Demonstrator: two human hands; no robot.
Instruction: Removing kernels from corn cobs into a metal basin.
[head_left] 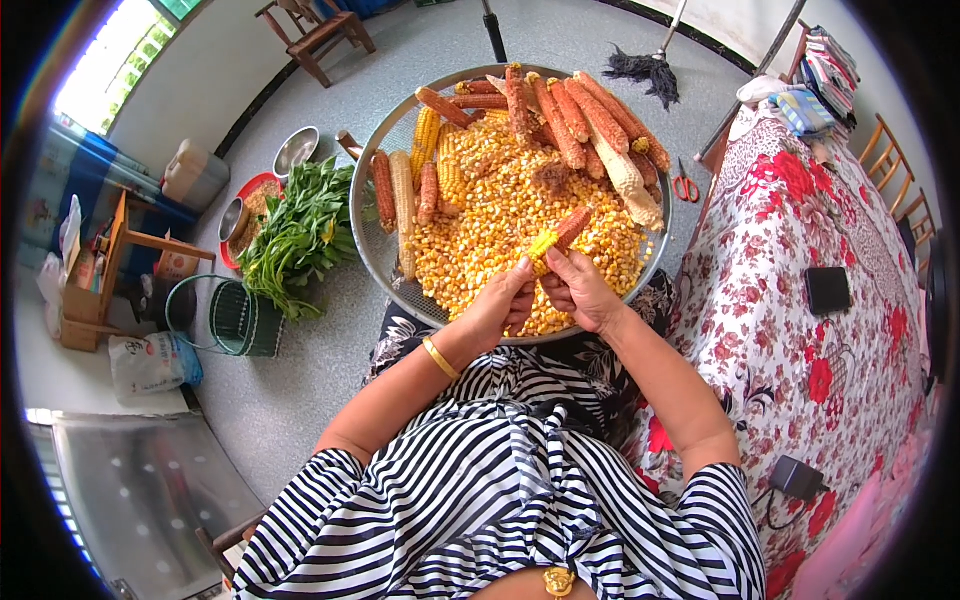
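A corn cob (572,228) is held over a wide round metal sieve tray (372,275). Its upper part is bare and reddish, while yellow kernels still cover its lower end. My left hand (500,302) is closed with the thumb at the kernel-covered end. My right hand (585,292) grips the same cob from the other side, thumb and fingers pressed together. Loose yellow kernels (480,250) heap in the tray below. Several stripped red cobs (565,110) lie along its far rim, and some cobs with kernels (425,140) rest at its left.
Leafy greens (300,235), a red basin (262,190), a metal bowl (297,150) and a green basket (245,318) stand left on the floor. Red-handled scissors (686,187) lie right of the tray. A flowered bed cover (770,370) bears a black phone (828,290). A mop (650,72) stands behind.
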